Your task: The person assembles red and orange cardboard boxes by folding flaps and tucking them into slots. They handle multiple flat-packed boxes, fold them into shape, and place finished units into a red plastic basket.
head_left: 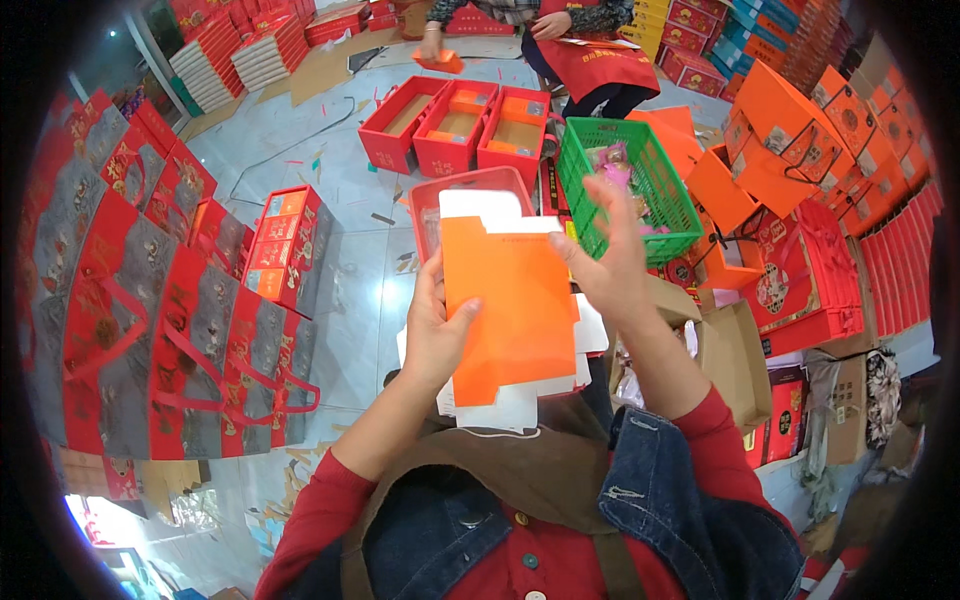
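Observation:
My left hand (438,330) is closed on the left edge of a flat, folded orange carton (510,310), with the thumb on its front face. White flaps stick out at the carton's top and bottom ends. At its upper right corner, my right hand (615,260) is raised with fingers stretched and thumb apart; the thumb is close to the carton edge, and I cannot tell whether it touches. More flat white-and-orange cartons (590,330) lie beneath, over my lap. Just beyond the carton stands a red tub (430,200), partly hidden by it.
A green crate (688,205) holding pink packets and an open cardboard box (735,365) stand at right. Orange boxes (800,130) pile up beyond. Red gift bags (190,350) line the left. Ahead, another person's hand (430,45) holds an orange box above open red boxes (390,150).

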`<action>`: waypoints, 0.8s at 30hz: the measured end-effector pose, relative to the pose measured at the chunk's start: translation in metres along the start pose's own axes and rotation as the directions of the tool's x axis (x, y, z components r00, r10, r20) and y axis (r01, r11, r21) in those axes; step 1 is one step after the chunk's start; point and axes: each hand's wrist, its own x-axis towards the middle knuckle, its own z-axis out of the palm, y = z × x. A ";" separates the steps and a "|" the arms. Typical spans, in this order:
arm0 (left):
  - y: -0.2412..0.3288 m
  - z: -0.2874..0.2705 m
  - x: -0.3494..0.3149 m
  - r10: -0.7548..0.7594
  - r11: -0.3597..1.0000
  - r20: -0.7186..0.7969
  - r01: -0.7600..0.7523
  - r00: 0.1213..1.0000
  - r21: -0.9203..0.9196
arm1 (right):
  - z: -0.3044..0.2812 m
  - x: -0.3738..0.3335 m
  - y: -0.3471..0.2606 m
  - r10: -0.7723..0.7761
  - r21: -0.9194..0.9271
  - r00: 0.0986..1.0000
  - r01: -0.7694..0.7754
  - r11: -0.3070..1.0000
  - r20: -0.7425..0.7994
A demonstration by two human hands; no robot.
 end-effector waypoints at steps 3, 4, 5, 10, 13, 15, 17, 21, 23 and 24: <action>-0.009 0.003 -0.003 -0.035 0.984 -0.001 0.034 0.999 -0.176 | 0.018 -0.046 0.020 0.363 0.457 0.920 -0.388 0.801 0.145; -0.011 0.004 -0.004 -0.051 0.966 0.001 0.049 0.999 -0.253 | 0.021 -0.057 0.019 0.409 0.556 0.888 -0.452 0.698 0.208; -0.013 0.004 -0.004 -0.058 0.995 -0.014 0.056 0.998 -0.077 | 0.022 -0.067 0.018 0.444 0.639 0.853 -0.508 0.578 0.275; -0.012 0.014 -0.006 0.010 0.987 0.096 -0.025 0.995 0.157 | 0.025 -0.079 0.007 0.222 0.401 0.965 -0.259 0.879 0.139; -0.012 0.016 -0.005 0.033 0.988 0.068 -0.043 0.997 0.148 | 0.029 -0.087 0.001 0.128 0.258 0.991 -0.130 0.957 0.025; -0.002 0.024 -0.011 0.056 0.987 0.170 -0.081 0.984 0.142 | 0.029 -0.088 0.001 0.131 0.284 0.989 -0.145 0.948 0.066; -0.002 0.028 -0.016 0.042 0.988 0.204 -0.072 0.978 0.139 | 0.029 -0.089 0.002 0.113 0.243 0.989 -0.133 0.961 0.094; -0.007 0.023 -0.020 -0.003 0.993 0.163 -0.016 0.987 0.114 | 0.029 -0.086 0.008 0.150 0.264 0.981 -0.177 0.948 0.121; -0.005 0.020 -0.022 -0.015 0.987 0.168 -0.012 0.986 0.158 | 0.026 -0.085 0.013 0.234 0.341 0.959 -0.276 0.899 0.159; 0.000 0.019 -0.025 -0.024 0.974 0.170 -0.015 0.985 0.227 | 0.025 -0.086 0.014 0.273 0.399 0.944 -0.327 0.857 0.188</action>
